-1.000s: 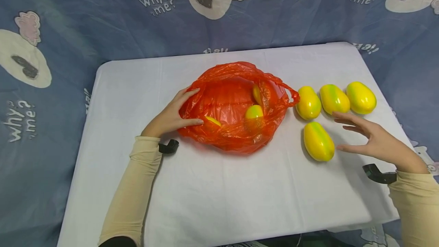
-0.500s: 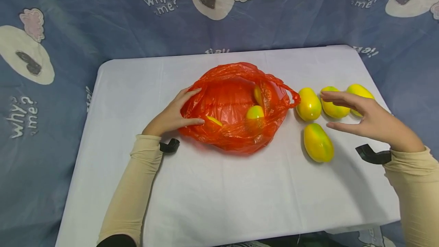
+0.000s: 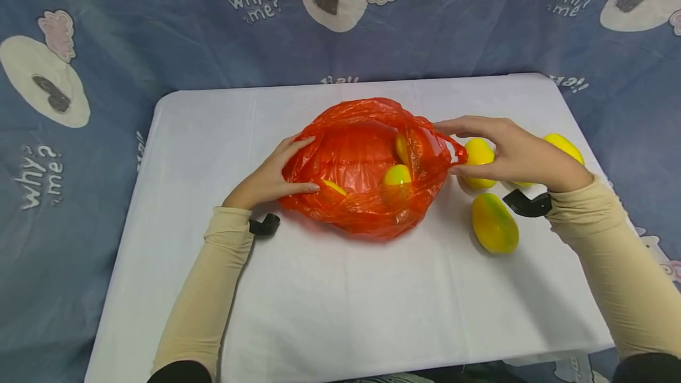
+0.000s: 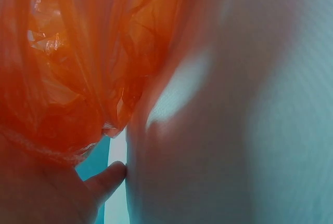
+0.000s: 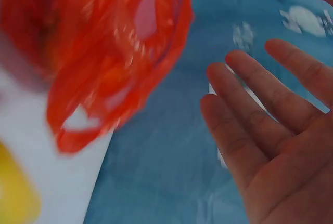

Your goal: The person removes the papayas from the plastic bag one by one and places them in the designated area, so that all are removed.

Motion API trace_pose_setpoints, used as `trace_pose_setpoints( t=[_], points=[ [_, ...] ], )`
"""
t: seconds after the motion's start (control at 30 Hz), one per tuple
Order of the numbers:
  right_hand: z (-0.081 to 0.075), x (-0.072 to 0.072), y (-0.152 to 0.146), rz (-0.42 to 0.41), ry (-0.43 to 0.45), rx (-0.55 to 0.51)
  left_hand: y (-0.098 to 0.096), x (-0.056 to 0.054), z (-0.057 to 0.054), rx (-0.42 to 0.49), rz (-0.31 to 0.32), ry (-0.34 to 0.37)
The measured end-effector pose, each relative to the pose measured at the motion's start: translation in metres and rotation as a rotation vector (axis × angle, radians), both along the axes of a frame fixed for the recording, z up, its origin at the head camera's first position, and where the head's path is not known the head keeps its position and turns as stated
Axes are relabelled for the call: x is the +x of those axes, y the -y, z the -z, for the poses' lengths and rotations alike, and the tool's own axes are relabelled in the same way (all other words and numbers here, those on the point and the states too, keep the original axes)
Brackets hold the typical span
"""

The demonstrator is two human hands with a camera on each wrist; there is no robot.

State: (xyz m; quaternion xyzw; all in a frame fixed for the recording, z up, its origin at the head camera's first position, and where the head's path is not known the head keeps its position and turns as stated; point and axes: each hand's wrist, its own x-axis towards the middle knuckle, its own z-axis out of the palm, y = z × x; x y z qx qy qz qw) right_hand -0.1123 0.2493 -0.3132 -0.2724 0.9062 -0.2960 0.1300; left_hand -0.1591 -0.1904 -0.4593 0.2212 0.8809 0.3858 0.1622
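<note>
Resting against the red bag (image 3: 346,208): left hand (image 3: 268,177), fingers spread from thumb.
Handle loop (image 3: 461,153): right hand (image 3: 513,152) just beside it, fingers straight, slightly parted.
In the way: right hand, partly covering three loose yellow fruits (image 3: 480,151); a fourth fruit (image 3: 495,223) lies uncovered.
Bag: mid-table, thin crinkled see-through plastic, mouth gaping, three smooth fruits (image 3: 397,175) showing inside.
Table (image 3: 319,312): creased white cloth.
Curtain (image 3: 186,16): blue, printed.

Passable bag mouth (image 3: 359,146), handle (image 3: 460,157) perhaps obstructing
</note>
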Motion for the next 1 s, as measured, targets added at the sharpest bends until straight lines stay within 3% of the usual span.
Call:
trace_pose_setpoints(
  t=[0.2, 0.4, 0.67, 1.0],
  points=[
    [0.007, -0.026, 0.041, -0.156, 0.056, 0.028, 0.000, 0.001, 0.001, 0.016, -0.004, 0.006],
    [0.021, -0.035, 0.074, -0.209, 0.038, 0.114, -0.001, 0.001, 0.001, 0.007, 0.007, -0.007],
    [0.040, -0.028, 0.095, -0.209, 0.064, 0.278, -0.002, 0.000, 0.001, 0.008, 0.015, -0.002],
    [0.052, -0.015, 0.107, -0.210, 0.049, 0.458, 0.002, 0.000, 0.000, 0.011, 0.010, -0.003]
  ],
)
